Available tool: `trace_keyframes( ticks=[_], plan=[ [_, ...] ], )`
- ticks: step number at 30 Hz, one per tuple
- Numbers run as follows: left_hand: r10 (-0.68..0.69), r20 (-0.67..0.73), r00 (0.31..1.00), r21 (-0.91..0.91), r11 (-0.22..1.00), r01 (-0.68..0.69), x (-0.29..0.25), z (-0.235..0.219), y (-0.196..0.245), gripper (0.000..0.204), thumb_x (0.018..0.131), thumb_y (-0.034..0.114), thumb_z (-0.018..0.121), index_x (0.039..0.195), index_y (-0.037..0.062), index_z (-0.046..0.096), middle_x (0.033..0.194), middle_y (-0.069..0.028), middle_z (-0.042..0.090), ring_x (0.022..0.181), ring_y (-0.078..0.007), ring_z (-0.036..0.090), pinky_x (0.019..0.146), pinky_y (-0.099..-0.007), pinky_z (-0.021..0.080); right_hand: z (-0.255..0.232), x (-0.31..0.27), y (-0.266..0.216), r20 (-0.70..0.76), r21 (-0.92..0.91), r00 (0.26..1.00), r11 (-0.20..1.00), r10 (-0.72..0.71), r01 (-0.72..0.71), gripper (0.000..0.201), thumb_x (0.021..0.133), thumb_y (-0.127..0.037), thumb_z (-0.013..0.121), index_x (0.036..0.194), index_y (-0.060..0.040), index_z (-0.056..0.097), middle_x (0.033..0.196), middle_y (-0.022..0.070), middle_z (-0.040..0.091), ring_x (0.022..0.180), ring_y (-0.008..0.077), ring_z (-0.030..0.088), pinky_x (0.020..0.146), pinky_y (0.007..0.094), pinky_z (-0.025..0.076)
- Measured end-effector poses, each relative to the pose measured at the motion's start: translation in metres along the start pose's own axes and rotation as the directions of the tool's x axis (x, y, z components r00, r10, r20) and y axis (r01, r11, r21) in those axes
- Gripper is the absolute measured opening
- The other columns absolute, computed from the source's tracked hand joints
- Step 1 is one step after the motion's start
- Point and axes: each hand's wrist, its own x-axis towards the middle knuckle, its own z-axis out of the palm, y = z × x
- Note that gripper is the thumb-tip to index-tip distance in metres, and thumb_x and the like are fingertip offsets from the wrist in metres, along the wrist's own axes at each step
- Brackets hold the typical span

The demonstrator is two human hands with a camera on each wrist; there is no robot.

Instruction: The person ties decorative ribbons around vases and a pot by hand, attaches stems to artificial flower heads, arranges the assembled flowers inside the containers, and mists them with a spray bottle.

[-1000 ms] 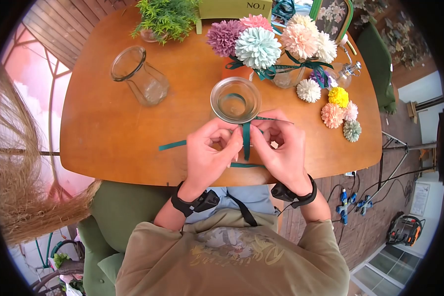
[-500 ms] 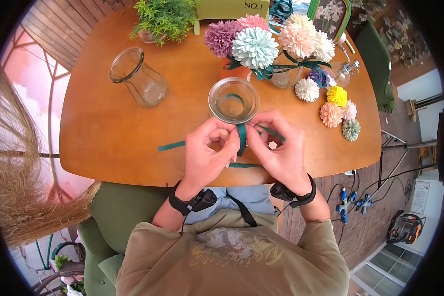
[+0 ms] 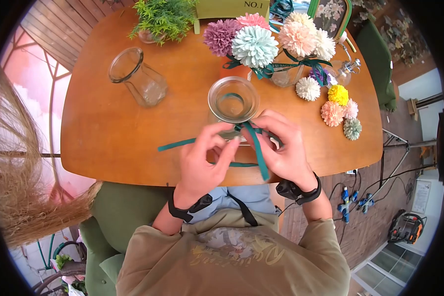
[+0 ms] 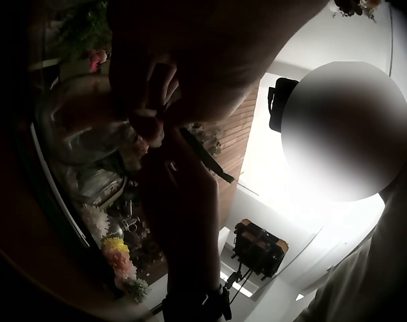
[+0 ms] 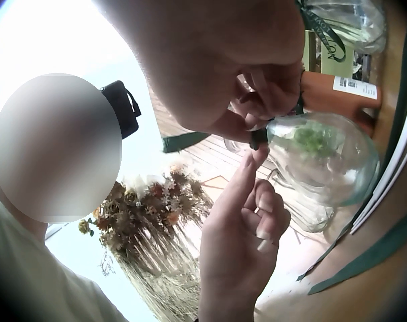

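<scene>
In the head view, a clear glass jar (image 3: 223,111) stands upright before the person, a dark green ribbon (image 3: 258,155) tied round its neck at the near side. The right hand (image 3: 282,146) pinches the ribbon by the knot, and one tail hangs over its thumb. The left hand (image 3: 204,158) is just left of the knot, index fingertip close to it and thumb lower, apart from it. From the right wrist, the left hand (image 5: 240,235) shows its index finger reaching up to the ribbon (image 5: 185,141), other fingers loosely bent. The left wrist view is dark.
Another glass vase (image 3: 150,88) stands at the left, below a green plant (image 3: 165,19). Behind the jar are large artificial flowers (image 3: 255,47) with ribbon bows. Loose flower heads (image 3: 332,113) lie to the right. A ribbon length (image 3: 175,144) trails across the table (image 3: 108,138).
The left hand has drawn back a little from the knot, down and left. The hanging ribbon tail has swung right, over the right thumb. The jar stays put.
</scene>
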Motion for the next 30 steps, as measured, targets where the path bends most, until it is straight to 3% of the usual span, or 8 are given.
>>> trace_keyframes(
  ticks=[3,8,10,14,16,19,28,30],
  plan=[
    [0.147,-0.033,0.989,0.158,0.977,-0.140,0.002,0.002,-0.005,0.024,0.091,0.001,0.077,0.112,0.0013,0.066,0.068,-0.0057,0.068,0.055,-0.0134,0.065,0.051,-0.0251,0.048,0.004,0.000,0.004,-0.015,0.067,1.000,0.998,0.020,-0.019,0.015,0.091,0.001,0.068,0.104,-0.0004,0.073,0.081,0.0055,0.059,0.058,0.0111,0.048,0.052,0.0272,0.037],
    [0.523,0.137,0.841,0.585,0.643,-0.495,0.022,-0.010,0.004,0.015,0.085,0.005,0.081,0.095,0.0042,0.070,0.068,-0.0052,0.061,0.054,-0.0218,0.059,0.049,-0.0326,0.044,0.003,0.000,-0.003,0.013,0.081,0.997,0.993,0.082,-0.083,0.016,0.092,0.001,0.067,0.106,0.0002,0.073,0.079,0.0044,0.060,0.061,0.0098,0.050,0.055,0.0263,0.040],
    [0.522,0.162,0.837,0.607,0.617,-0.502,0.024,-0.015,0.011,0.015,0.084,0.001,0.080,0.092,0.0034,0.068,0.068,-0.0059,0.061,0.053,-0.0218,0.057,0.048,-0.0335,0.042,0.006,-0.002,0.002,-0.048,0.237,0.991,0.966,0.121,-0.107,0.019,0.093,0.001,0.068,0.111,0.0001,0.072,0.081,0.0020,0.064,0.064,0.0071,0.054,0.059,0.0240,0.045],
    [0.498,0.146,0.855,0.672,0.584,-0.455,0.025,-0.032,0.011,0.017,0.081,-0.002,0.081,0.087,0.0037,0.065,0.067,-0.0060,0.061,0.050,-0.0209,0.053,0.048,-0.0333,0.039,-0.004,0.001,-0.002,-0.143,0.126,0.986,0.990,0.082,-0.064,0.023,0.094,0.001,0.069,0.117,-0.0006,0.070,0.087,0.0010,0.069,0.069,0.0049,0.058,0.064,0.0213,0.049],
    [0.489,0.166,0.856,0.680,0.572,-0.459,0.025,-0.040,0.011,0.019,0.079,-0.004,0.081,0.086,0.0043,0.065,0.066,-0.0053,0.060,0.050,-0.0200,0.053,0.048,-0.0324,0.039,-0.009,0.001,-0.001,-0.137,0.175,0.962,0.962,0.235,-0.210,0.025,0.094,0.000,0.070,0.119,-0.0019,0.069,0.093,0.0025,0.073,0.072,0.0049,0.063,0.066,0.0212,0.052],
    [0.537,0.226,0.813,0.679,0.511,-0.527,0.026,-0.045,0.010,0.020,0.078,-0.006,0.079,0.085,0.0048,0.064,0.066,-0.0038,0.060,0.050,-0.0178,0.054,0.048,-0.0312,0.040,-0.004,0.004,0.006,-0.167,0.136,0.981,0.987,0.104,-0.081,0.026,0.093,0.000,0.071,0.119,-0.0016,0.069,0.093,0.0061,0.074,0.071,0.0086,0.066,0.066,0.0240,0.053],
    [0.415,0.119,0.902,0.607,0.689,-0.397,0.025,-0.047,0.006,0.026,0.077,0.003,0.085,0.094,0.0023,0.065,0.071,-0.0061,0.063,0.054,-0.0176,0.059,0.051,-0.0287,0.046,-0.012,0.006,0.013,-0.034,-0.083,0.998,0.995,-0.058,0.055,0.023,0.088,0.002,0.073,0.112,-0.0002,0.071,0.092,0.0104,0.072,0.074,0.0181,0.069,0.066,0.0293,0.053],
    [0.351,0.091,0.932,0.586,0.738,-0.335,0.024,-0.048,0.007,0.043,0.076,0.011,0.090,0.110,0.0014,0.064,0.091,-0.0110,0.068,0.066,-0.0200,0.064,0.057,-0.0304,0.051,-0.014,0.005,0.015,-0.031,-0.081,0.997,0.995,-0.068,0.065,0.023,0.088,0.002,0.073,0.111,-0.0003,0.071,0.093,0.0104,0.071,0.074,0.0189,0.068,0.065,0.0297,0.052]
  ],
)
